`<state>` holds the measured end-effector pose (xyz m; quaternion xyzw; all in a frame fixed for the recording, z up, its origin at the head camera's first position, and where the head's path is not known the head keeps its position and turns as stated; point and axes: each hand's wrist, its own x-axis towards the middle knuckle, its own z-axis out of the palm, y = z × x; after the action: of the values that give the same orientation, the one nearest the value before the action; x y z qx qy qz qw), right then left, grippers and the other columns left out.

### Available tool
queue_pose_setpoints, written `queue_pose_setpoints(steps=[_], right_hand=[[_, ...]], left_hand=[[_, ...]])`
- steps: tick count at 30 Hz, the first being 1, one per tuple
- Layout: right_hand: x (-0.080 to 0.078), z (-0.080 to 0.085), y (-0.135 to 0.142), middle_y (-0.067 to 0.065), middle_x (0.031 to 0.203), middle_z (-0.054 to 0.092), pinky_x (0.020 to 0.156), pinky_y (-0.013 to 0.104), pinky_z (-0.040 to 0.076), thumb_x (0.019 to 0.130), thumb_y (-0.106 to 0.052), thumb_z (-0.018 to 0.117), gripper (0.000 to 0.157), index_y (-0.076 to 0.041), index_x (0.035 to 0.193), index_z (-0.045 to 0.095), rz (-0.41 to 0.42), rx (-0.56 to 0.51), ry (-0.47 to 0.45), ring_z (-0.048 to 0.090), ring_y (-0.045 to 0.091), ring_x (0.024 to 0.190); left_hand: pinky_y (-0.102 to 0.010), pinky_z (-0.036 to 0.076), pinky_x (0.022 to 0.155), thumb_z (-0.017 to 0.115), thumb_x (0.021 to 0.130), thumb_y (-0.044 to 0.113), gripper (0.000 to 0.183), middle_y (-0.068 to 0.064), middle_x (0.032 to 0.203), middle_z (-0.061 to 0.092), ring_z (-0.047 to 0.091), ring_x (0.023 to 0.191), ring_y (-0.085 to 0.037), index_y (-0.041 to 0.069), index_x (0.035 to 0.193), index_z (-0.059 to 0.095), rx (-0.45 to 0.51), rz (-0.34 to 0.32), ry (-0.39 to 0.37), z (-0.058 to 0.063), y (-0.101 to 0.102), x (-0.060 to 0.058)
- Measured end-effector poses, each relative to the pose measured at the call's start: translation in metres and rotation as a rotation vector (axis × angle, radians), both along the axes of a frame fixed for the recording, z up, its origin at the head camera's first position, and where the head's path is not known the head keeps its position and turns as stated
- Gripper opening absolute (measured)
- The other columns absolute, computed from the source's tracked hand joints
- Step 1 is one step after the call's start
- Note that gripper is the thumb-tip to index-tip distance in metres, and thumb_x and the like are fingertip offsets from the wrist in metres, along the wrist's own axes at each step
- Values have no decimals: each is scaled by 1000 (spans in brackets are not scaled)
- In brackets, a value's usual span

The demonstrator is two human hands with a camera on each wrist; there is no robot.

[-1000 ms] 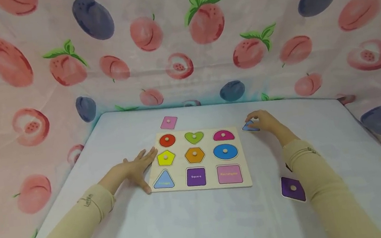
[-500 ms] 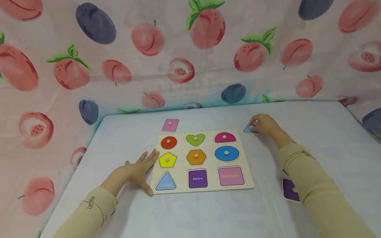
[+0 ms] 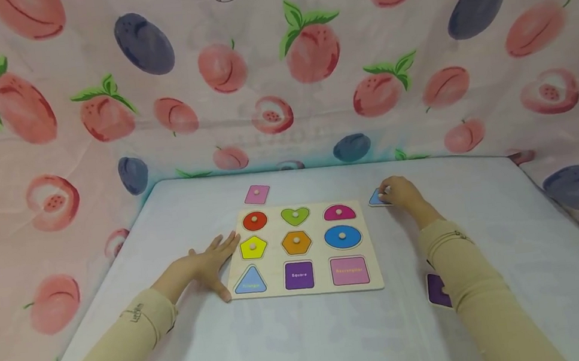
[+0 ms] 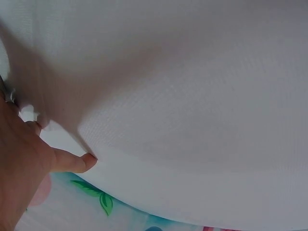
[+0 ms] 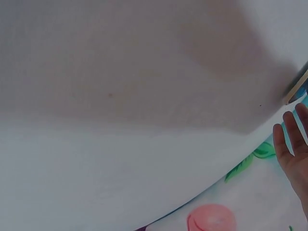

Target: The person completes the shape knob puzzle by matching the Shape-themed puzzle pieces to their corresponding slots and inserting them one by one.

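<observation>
A wooden shape-puzzle board [image 3: 273, 268] lies mid-table, with knobbed pieces in its upper two rows. Its bottom row shows printed triangle [image 3: 250, 281], square [image 3: 299, 275] and rectangle [image 3: 350, 271] spaces without knobs. My left hand [image 3: 209, 268] rests with spread fingers against the board's left edge. Beyond the board's upper right corner, my right hand [image 3: 401, 192] pinches a light blue triangle puzzle piece [image 3: 375, 198], its knob hidden by the fingers. In the right wrist view, that piece [image 5: 301, 91] shows only in part, tilted at the frame's edge beside the right hand [image 5: 296, 149].
A pink rectangle piece [image 3: 257, 194] with a knob lies behind the board's upper left. To the right, a purple square piece [image 3: 436, 291] is partly covered by the right sleeve [image 3: 470, 279]. A fruit-print curtain [image 3: 265, 69] stands behind the white table [image 3: 309, 340].
My right fingers have closed in on the triangle piece, which has barely moved. The left hand stays at the board. The head view has shifted slightly.
</observation>
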<state>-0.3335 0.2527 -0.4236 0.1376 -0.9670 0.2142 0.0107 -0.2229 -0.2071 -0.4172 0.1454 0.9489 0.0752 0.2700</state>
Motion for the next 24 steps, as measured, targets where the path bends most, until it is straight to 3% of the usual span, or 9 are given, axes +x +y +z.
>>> queue_pose_setpoints(steps=[7,15,24], right_hand=[[2,7,-1,33,116,59,91,56,44,90,-9,61,17,7,96,65,-12,11,-26,55,48,107],[2,13,-7,31,113,61,92,54,45,88,-7,61,15,7,92,65,41,19,42,56,45,105],[14,11,-13,30,111,61,92,55,44,89,-8,61,17,7,94,64,56,-9,56,55,45,103]], left_hand=[[-79,6,99,85,56,49,134,-9,161,-3,-6,146,-37,17,153,-1,-9,5,-1,2,1,1],[-79,5,100,85,58,48,132,-8,160,-4,-7,146,-37,17,153,-1,-11,9,-9,7,5,0],[-79,5,101,84,59,48,132,-7,161,-6,-8,146,-36,18,152,-4,-15,19,-27,4,2,-1]])
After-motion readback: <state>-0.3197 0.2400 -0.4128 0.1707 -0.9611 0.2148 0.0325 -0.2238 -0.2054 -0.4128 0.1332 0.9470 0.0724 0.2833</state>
